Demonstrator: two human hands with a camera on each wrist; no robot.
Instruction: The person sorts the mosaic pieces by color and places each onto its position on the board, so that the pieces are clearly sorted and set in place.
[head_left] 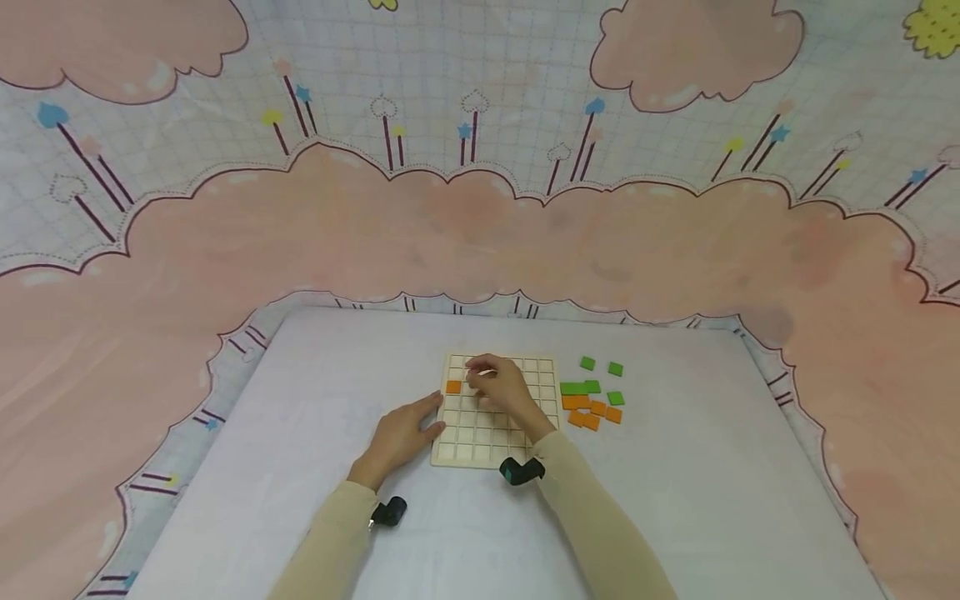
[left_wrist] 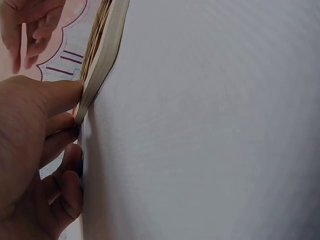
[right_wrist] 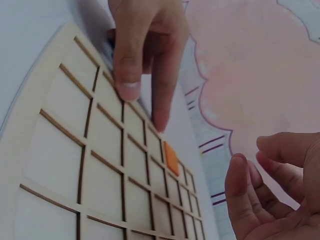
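A pale wooden grid board lies flat on the table, and one orange square tile sits in a cell near its left edge. My left hand touches the board's left edge with thumb and index finger. Close up in the right wrist view, those two fairly straight fingers of the left hand rest along the rim. Above the upper part of the board hovers my right hand. Thumb and fingertips of the right hand are apart, with no tile visible between them.
Right of the board lie several loose green tiles and several orange tiles, some side by side against its edge. A white cloth covers the table. Behind it hangs a patterned pink curtain. Each wrist carries a small black camera.
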